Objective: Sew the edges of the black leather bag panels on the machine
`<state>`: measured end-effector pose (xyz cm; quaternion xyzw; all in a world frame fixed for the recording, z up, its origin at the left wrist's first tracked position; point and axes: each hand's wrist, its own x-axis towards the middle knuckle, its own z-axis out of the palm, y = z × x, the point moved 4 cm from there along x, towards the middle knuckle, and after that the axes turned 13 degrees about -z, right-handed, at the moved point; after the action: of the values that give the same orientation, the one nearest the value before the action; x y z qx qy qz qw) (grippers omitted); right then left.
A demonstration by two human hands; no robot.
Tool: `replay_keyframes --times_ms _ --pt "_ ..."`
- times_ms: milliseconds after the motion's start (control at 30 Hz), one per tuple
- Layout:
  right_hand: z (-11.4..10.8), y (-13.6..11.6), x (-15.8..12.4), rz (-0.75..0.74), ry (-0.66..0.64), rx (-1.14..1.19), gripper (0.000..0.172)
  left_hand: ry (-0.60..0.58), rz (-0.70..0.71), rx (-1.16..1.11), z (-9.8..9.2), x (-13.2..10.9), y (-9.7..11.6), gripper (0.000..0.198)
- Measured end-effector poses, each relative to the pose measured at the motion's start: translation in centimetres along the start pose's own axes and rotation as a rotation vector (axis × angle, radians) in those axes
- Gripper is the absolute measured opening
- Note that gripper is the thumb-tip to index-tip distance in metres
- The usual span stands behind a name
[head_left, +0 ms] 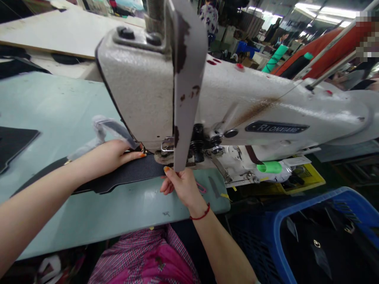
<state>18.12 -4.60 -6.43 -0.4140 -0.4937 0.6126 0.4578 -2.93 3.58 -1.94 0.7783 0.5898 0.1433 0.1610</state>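
Note:
A black leather-like bag panel [124, 176] lies on the pale green sewing table, one end under the head of the sewing machine [139, 90]. My left hand [117, 155] rests on the panel's far side, thumb stretched toward the needle area; its other fingers are mostly hidden. Beside it, a handle wrapped in clear plastic [114, 128] rises from the panel, with gold-coloured metal fittings at its ends. My right hand [182, 185] has its thumb at the panel's near edge, close to the presser foot, and its other fingers curled below. The needle is hidden behind the machine head.
Another black piece [16, 144] lies at the left of the table [139, 209]. Pink-handled snips [201, 188] sit beside my right wrist. A blue basket [276, 236] at the right holds black bag pieces, with a yellow tray [315, 177] behind it. Other people are in the background.

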Motion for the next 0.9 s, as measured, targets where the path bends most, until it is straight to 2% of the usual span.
replay_keyframes --times_ms 100,167,233,300,367,400,433,467,533,600,633,700,767,833,900 --pt "0.1 0.1 0.2 0.004 0.042 -0.001 0.056 -0.153 -0.011 -0.002 0.3 0.4 0.2 0.056" --pt "0.2 0.0 0.3 -0.005 0.063 -0.012 0.056 -0.176 -0.084 0.064 -0.1 -0.2 0.8 0.053" --pt "0.2 0.0 0.3 -0.019 0.081 -0.025 0.055 -0.141 -0.188 0.202 -0.7 -1.9 1.9 0.05" --pt "0.2 0.0 0.4 -0.033 0.094 -0.037 0.054 0.006 -0.241 0.246 -1.2 -4.7 3.8 0.042" --pt "0.2 -0.1 0.4 -0.046 0.103 -0.045 0.053 0.214 -0.168 -0.001 -0.8 -8.1 6.2 0.028" --pt "0.3 -0.2 0.4 -0.054 0.105 -0.05 0.052 0.222 -0.131 -0.203 0.2 -9.6 7.2 0.025" --pt "0.3 -0.3 0.4 -0.061 0.107 -0.056 0.051 0.143 -0.128 -0.419 1.8 -10.7 7.9 0.027" --pt "0.3 -0.4 0.3 -0.07 0.108 -0.062 0.051 0.017 -0.176 -0.632 3.7 -11.4 8.4 0.029" --pt "0.3 -0.7 0.3 -0.088 0.109 -0.086 0.05 -0.154 -0.415 -1.075 7.4 -11.6 8.4 0.031" --pt "0.3 -1.0 0.2 -0.102 0.118 -0.123 0.049 -0.22 -0.593 -1.441 9.8 -10.5 8.2 0.038" --pt "0.3 -1.1 0.2 -0.108 0.124 -0.145 0.048 -0.222 -0.633 -1.564 10.4 -9.6 8.1 0.044" --pt "0.3 -1.2 0.2 -0.118 0.131 -0.192 0.048 -0.195 -0.672 -1.68 10.6 -7.8 7.8 0.048" --pt "0.3 -1.2 0.2 -0.125 0.138 -0.226 0.047 -0.145 -0.738 -1.694 10.5 -6.5 7.2 0.043" --pt "0.4 -1.1 0.1 -0.134 0.148 -0.248 0.045 -0.117 -0.798 -1.68 10.5 -6.0 6.8 0.038" --pt "0.4 -1.0 0.0 -0.142 0.164 -0.266 0.043 -0.115 -0.799 -1.661 10.7 -5.9 6.6 0.035"
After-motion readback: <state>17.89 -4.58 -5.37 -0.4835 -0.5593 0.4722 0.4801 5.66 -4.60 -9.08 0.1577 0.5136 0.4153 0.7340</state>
